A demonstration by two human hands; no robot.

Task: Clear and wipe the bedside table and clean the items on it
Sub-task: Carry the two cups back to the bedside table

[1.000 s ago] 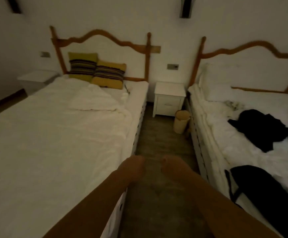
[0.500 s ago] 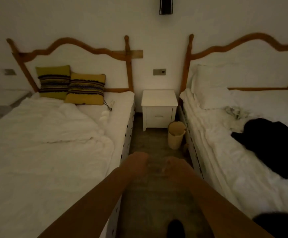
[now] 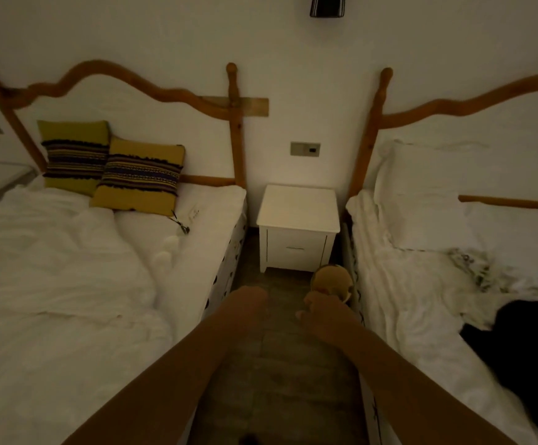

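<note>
Nightstand (image 3: 298,207) surface looks bare; walk close, left hand (image 3: 248,301) and right hand (image 3: 320,311) curled loosely, fingers holding nothing.

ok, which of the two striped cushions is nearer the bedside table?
The yellower striped cushion, leaning at the head of the left bed. It sits on the side toward the bedside table; the greener cushion is behind it, further left.

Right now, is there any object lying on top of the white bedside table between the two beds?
No, the top of the bedside table shows only a bare white surface with nothing on it.
</note>
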